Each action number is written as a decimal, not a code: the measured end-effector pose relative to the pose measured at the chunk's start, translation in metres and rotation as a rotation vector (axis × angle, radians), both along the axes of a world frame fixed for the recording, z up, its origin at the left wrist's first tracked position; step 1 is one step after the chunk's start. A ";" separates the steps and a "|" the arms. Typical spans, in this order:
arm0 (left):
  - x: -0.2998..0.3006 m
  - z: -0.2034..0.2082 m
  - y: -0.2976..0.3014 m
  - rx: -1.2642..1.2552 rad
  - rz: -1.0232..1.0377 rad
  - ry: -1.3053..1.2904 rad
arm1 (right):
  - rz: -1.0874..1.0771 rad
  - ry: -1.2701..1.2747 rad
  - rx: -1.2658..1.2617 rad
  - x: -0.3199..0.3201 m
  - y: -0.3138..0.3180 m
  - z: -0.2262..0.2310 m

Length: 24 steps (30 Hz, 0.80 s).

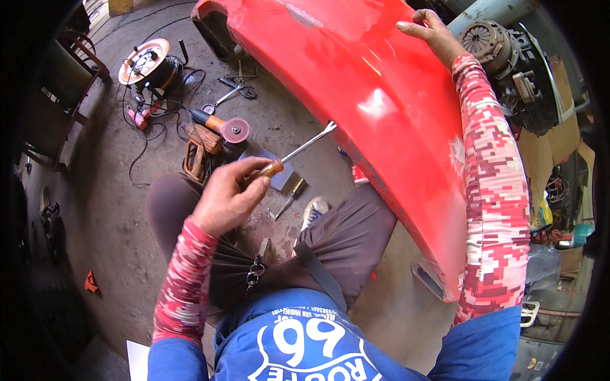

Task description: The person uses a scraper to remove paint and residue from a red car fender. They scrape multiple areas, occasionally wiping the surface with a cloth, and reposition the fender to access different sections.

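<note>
My left hand is closed round the amber handle of a forked pry tool. Its two-pronged metal tip meets the near edge of a large red car bumper, or lies just over it. The glossy bumper curves from the top down to the lower right, with scuffed and scraped patches. At its far upper right side, my right hand rests with thumb and fingers apart; how firmly it bears on the panel I cannot tell. Below the pry tool, a yellow-and-black screwdriver lies on the floor.
An angle grinder and another orange power tool lie left of my knees. Behind them stands a cable reel with loose cords. Metal tools lie near it. Clutch parts crowd the right side.
</note>
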State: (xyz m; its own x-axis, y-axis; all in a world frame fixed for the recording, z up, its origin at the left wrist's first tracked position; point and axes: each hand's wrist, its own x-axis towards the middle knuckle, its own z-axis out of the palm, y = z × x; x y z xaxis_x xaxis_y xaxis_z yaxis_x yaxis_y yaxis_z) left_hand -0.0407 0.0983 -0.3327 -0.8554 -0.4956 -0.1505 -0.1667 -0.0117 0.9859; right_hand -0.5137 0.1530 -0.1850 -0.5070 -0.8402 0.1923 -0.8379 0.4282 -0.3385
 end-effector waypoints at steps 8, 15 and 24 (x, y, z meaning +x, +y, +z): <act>-0.030 0.049 -0.047 -0.749 -0.330 -0.020 | -0.010 -0.307 -0.091 0.017 -0.001 0.009; -0.097 0.037 0.024 -0.847 -0.462 0.080 | -0.046 -0.226 -0.058 0.005 0.001 0.007; -0.081 0.012 -0.013 -0.409 -0.475 -0.022 | 0.042 -0.272 -0.078 0.009 0.007 0.014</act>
